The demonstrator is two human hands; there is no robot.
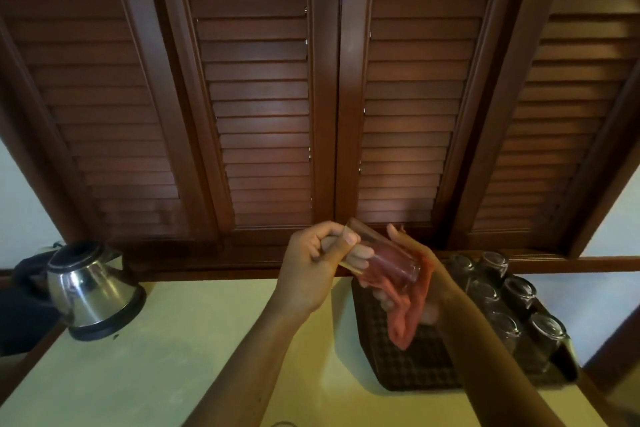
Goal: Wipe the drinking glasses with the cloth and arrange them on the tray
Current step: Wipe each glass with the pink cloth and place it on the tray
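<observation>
Glass [384, 255]: held above tray [412, 367], tilted, rim up-left. Left hand [313, 270] pinches rim; right hand [420, 274] cups base, gripping cloth [408, 312]. Tray lies directly below.

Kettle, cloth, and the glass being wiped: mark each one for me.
kettle [90, 291], head view, on its steel body.
cloth [407, 319], head view, on the fold hanging under the right hand.
glass [384, 255], head view, on its side wall.
</observation>
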